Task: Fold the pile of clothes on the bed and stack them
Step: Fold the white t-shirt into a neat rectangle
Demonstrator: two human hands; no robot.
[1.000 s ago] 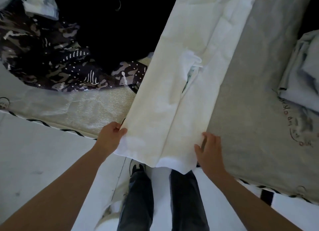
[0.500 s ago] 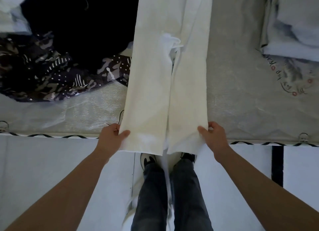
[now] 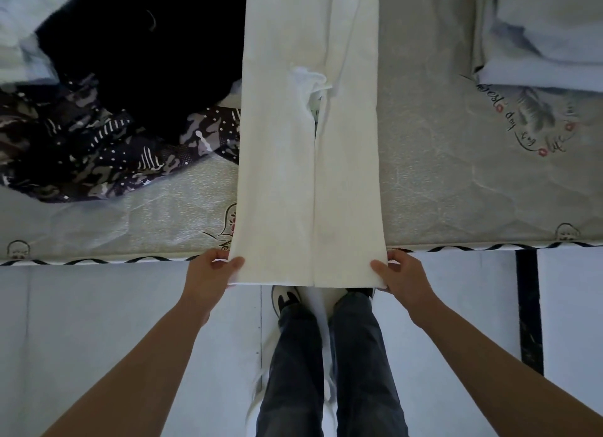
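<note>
- White garment (image 3: 310, 162): lies flat on the mattress (image 3: 430, 162) as a long, narrow strip. Both long sides are folded inward and meet at a centre seam. The near end overhangs the mattress edge toward the person; the far end runs out of view at the top.
- Left hand (image 3: 213, 268): pinches the near left corner of the white garment, thumb on top, fingers beneath.
- Right hand (image 3: 396, 273): pinches the near right corner of the white garment in the same manner. The two hands are apart, one at each corner, with the hem taut between them.
- Step in hand (judgement): lengthwise folding appears complete; the cross fold has not yet been made.
- Next move (judgement): carry the near hem up and away over the strip toward its far end. Keep both corners level so the centre seam stays closed. The small bunched fold (image 3: 310, 77) beside the seam, further up the white garment, may need smoothing first.
- Unfolded pile (image 3: 107, 87): dark and camouflage-patterned clothes lie left of the white garment, touching its left edge.
- Folded stack (image 3: 548, 42): pale garments lie right of the white garment, well apart from it. This is the probable destination.
- Legs and shoes (image 3: 329, 355): directly below the white garment's near end, on the pale floor (image 3: 98, 322).
</note>
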